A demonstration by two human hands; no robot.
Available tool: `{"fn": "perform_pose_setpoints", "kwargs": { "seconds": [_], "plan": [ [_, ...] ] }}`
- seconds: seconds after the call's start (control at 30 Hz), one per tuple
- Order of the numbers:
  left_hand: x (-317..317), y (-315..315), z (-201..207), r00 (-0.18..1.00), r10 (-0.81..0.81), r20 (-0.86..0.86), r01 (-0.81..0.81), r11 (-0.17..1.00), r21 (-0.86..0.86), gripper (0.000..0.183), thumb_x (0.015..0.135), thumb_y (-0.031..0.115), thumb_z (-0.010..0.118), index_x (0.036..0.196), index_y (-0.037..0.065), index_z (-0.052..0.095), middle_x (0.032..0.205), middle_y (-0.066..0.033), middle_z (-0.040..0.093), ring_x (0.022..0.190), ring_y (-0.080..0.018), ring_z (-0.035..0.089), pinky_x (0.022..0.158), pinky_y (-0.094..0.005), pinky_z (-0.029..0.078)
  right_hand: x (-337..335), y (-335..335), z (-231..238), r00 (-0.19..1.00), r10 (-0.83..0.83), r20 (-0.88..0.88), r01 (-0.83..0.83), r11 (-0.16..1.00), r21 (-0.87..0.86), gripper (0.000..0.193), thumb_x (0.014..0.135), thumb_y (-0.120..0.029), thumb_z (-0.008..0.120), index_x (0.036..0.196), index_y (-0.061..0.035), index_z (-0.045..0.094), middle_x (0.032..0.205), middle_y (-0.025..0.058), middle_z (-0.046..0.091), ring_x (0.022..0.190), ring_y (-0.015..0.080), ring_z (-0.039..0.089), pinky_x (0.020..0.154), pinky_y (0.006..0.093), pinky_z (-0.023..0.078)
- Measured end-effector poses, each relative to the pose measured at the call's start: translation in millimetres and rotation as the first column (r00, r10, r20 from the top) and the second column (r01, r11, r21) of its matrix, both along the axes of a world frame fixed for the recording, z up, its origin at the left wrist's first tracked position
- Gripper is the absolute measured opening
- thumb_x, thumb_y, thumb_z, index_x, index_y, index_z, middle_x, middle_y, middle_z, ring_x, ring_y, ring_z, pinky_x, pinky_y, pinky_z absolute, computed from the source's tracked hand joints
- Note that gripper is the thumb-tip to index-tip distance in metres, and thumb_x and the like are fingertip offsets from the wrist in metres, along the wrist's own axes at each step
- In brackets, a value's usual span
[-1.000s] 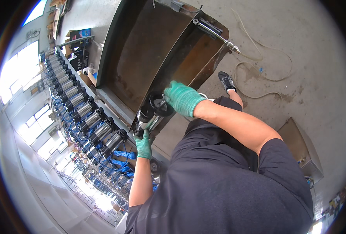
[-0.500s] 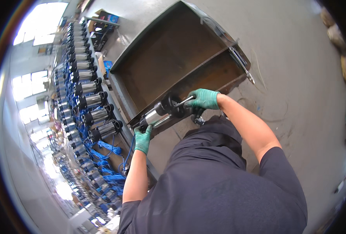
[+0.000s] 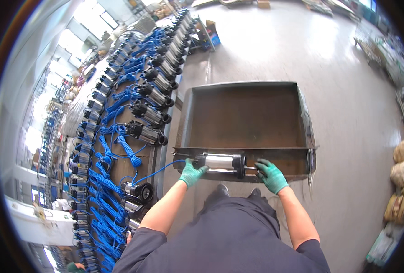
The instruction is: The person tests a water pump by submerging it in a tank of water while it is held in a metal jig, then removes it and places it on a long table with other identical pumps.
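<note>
A pump with a silver cylindrical body and black ends lies sideways over the narrow front compartment of a metal trough. Its blue cable runs left to the bench. My left hand, in a green glove, grips the pump's left end, thumb along the lower side. At the right end, my gloved right hand has its fingers curled round a thin metal rod that meets the pump's black end piece. The rod's outer end is hidden by the fingers.
To the left, a long bench carries rows of similar pumps and bundled blue cables. Another green-gloved hand shows at the lower left edge. Sacks are piled along the far right.
My view has turned, so the trough now appears squarer and lower. The pump has gone from slanted to level along the trough's front. Both hands stay at its ends.
</note>
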State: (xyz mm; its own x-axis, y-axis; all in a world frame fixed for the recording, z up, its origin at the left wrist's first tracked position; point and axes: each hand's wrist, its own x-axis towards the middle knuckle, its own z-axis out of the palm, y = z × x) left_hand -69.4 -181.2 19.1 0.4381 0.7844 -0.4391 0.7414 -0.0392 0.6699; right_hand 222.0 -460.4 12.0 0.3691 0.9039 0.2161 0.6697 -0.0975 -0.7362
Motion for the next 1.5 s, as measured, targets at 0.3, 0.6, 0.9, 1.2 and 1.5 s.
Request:
{"fn": "perform_pose_setpoints", "kwargs": {
  "seconds": [0.3, 0.6, 0.9, 1.2, 1.5],
  "plan": [
    [23.9, -2.5, -6.6, 0.992, 0.063, 0.110, -0.057, 0.996, -0.062, 0.070, 0.085, 0.023, 0.091, 0.130, 0.004, 0.041, 0.119, -0.0120, 0.063, 0.106, -0.0185, 0.057, 0.093, -0.0356, 0.053, 7.2, 15.7, -24.4, 0.198, -0.313, -0.929, 0.040, 0.950, -0.311, 0.033, 0.108, -0.025, 0.060, 0.133, -0.0035, 0.059, 0.086, 0.0091, 0.068, 0.070, 0.0184, 0.066, 0.059, 0.0308, 0.054],
    [25.8, -13.2, 45.0, 0.997, 0.000, 0.074, 0.016, 0.975, -0.220, 0.076, 0.095, 0.038, 0.078, 0.144, 0.000, 0.033, 0.139, -0.0152, 0.050, 0.128, -0.0183, 0.045, 0.106, -0.0331, 0.045, 15.9, 30.5, -5.6, 0.515, -0.518, -0.683, -0.042, 0.780, -0.624, 0.047, 0.106, -0.045, 0.058, 0.101, -0.0013, 0.073, 0.075, 0.0134, 0.070, 0.079, 0.0249, 0.072, 0.072, 0.0388, 0.059],
    [11.0, 3.7, -37.3, 0.998, -0.032, 0.052, 0.033, 0.999, -0.034, 0.061, 0.093, 0.026, 0.084, 0.132, 0.001, 0.043, 0.121, -0.0093, 0.062, 0.105, -0.0179, 0.054, 0.097, -0.0331, 0.051, 13.4, -1.6, 22.1, 0.986, 0.070, 0.150, -0.054, 0.993, -0.104, 0.042, 0.089, -0.009, 0.070, 0.131, -0.0117, 0.068, 0.130, 0.0137, 0.068, 0.118, 0.0378, 0.064, 0.099, 0.0471, 0.055],
    [38.5, -5.5, -23.8, 0.997, -0.070, 0.013, 0.068, 0.990, 0.122, 0.070, 0.086, 0.030, 0.091, 0.130, 0.001, 0.044, 0.120, -0.0110, 0.064, 0.105, -0.0189, 0.059, 0.096, -0.0353, 0.051, 19.4, 10.1, -61.5, 0.648, -0.347, -0.678, 0.247, 0.938, -0.244, 0.023, 0.105, -0.025, 0.064, 0.116, -0.0062, 0.071, 0.085, 0.0027, 0.068, 0.072, 0.0094, 0.057, 0.064, 0.0273, 0.048],
    [3.3, 1.2, -26.2, 0.997, -0.025, -0.077, 0.028, 0.999, 0.039, 0.081, 0.094, 0.035, 0.082, 0.150, 0.004, 0.033, 0.140, -0.0143, 0.054, 0.125, -0.0171, 0.052, 0.104, -0.0347, 0.046, -2.4, 24.9, -12.9, 0.871, -0.262, -0.416, 0.148, 0.947, -0.287, 0.031, 0.094, -0.016, 0.072, 0.124, -0.0059, 0.067, 0.108, 0.0128, 0.070, 0.098, 0.0269, 0.070, 0.082, 0.0392, 0.058]
  ]
}}
